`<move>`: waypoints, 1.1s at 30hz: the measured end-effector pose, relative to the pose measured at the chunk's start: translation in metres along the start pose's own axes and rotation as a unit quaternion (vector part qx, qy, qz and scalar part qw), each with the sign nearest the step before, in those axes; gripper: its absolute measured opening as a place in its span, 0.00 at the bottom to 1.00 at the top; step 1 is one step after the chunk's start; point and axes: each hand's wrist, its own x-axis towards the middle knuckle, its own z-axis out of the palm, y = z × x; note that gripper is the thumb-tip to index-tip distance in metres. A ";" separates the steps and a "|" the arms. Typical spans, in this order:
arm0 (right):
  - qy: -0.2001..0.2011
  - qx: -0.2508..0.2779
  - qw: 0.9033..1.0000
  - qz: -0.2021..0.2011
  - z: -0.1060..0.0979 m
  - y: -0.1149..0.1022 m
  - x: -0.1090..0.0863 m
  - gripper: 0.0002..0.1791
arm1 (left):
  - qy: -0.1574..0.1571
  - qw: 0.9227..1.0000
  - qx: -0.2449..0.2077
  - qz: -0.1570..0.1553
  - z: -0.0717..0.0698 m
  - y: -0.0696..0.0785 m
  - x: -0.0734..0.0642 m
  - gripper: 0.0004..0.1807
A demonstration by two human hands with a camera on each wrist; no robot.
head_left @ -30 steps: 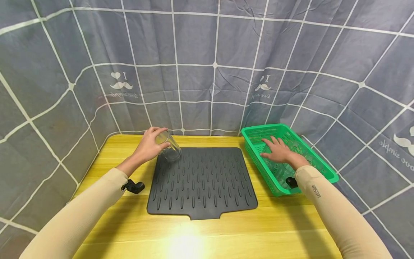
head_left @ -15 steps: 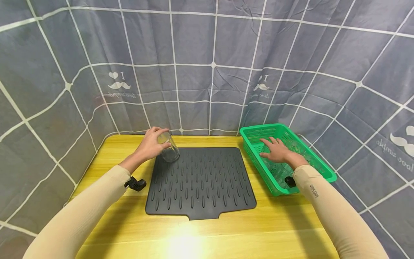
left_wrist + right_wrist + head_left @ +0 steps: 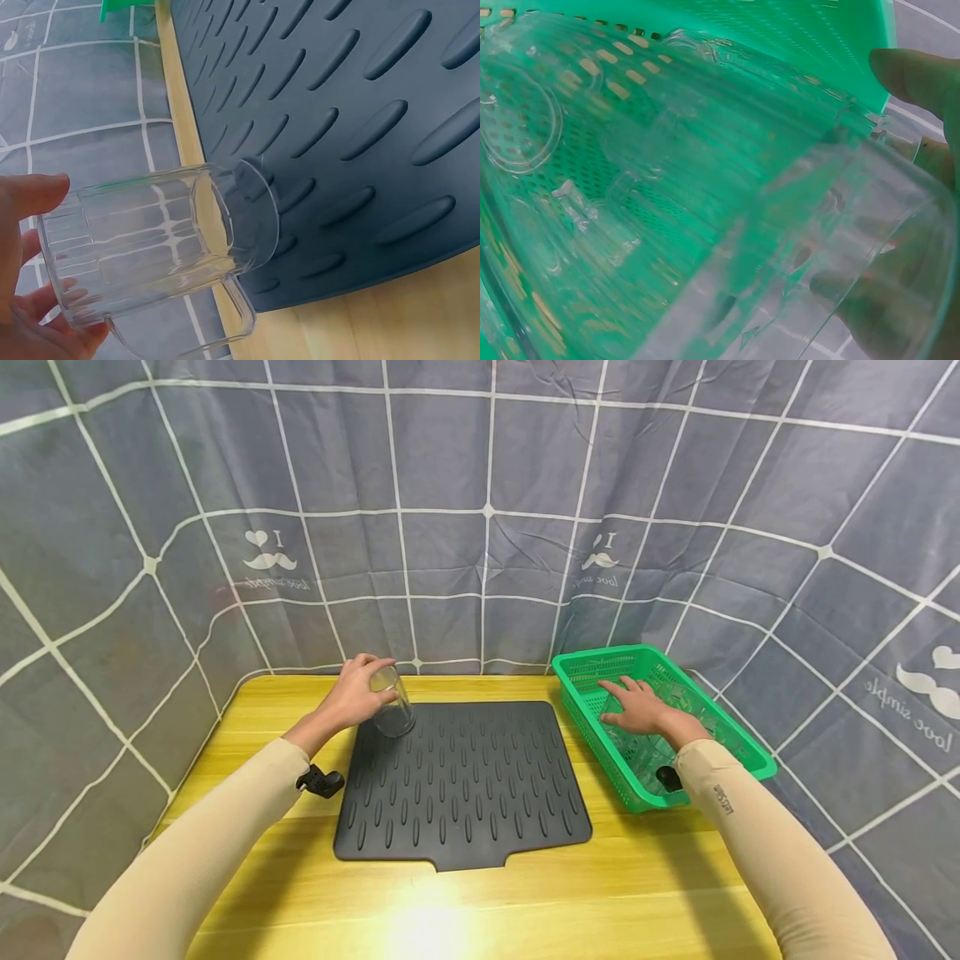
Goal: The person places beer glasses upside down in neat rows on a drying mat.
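Observation:
My left hand [image 3: 356,693] grips the upper end of a clear mug [image 3: 393,714]. Its lower end meets the black ridged mat [image 3: 465,777] at the back left corner. In the left wrist view the mug's side handle [image 3: 240,311] shows, with thumb and fingers around the near end. My right hand [image 3: 637,706] reaches over the green basket [image 3: 600,758] with fingers spread. Clear glassware [image 3: 647,753] lies under it in the basket. Through a transparent vessel [image 3: 780,225] close to the right wrist camera, some right fingers are visible; whether they touch it is unclear.
The mat lies on a yellow wooden table [image 3: 360,910]. A grey curtain [image 3: 450,552] with white lines hangs behind and along both sides. Black wrist devices [image 3: 322,782] sit at both sleeves. The basket stands at the back right, beside the mat.
The left hand has brought the mug from a lean to more nearly upright on the mat corner. The right hand stays over the basket. The head view has shifted slightly.

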 end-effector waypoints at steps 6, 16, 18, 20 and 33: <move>-0.001 -0.001 1.000 0.001 0.001 -0.001 0.001 0.40 | -0.021 1.000 0.018 -0.003 0.002 0.001 0.005 0.34; 0.002 0.005 1.000 -0.003 0.000 -0.001 -0.001 0.41 | -0.030 0.999 0.036 -0.006 0.006 0.006 0.010 0.34; 0.006 0.007 1.000 -0.010 0.000 0.000 -0.001 0.42 | -0.030 0.999 0.040 -0.005 0.007 0.006 0.011 0.34; 0.009 0.010 1.000 -0.013 0.000 0.001 -0.001 0.42 | -0.029 0.999 0.042 -0.006 0.008 0.006 0.012 0.34; 0.001 -0.002 1.000 0.003 0.000 -0.004 -0.002 0.41 | -0.024 0.998 0.054 -0.013 0.011 0.009 0.012 0.36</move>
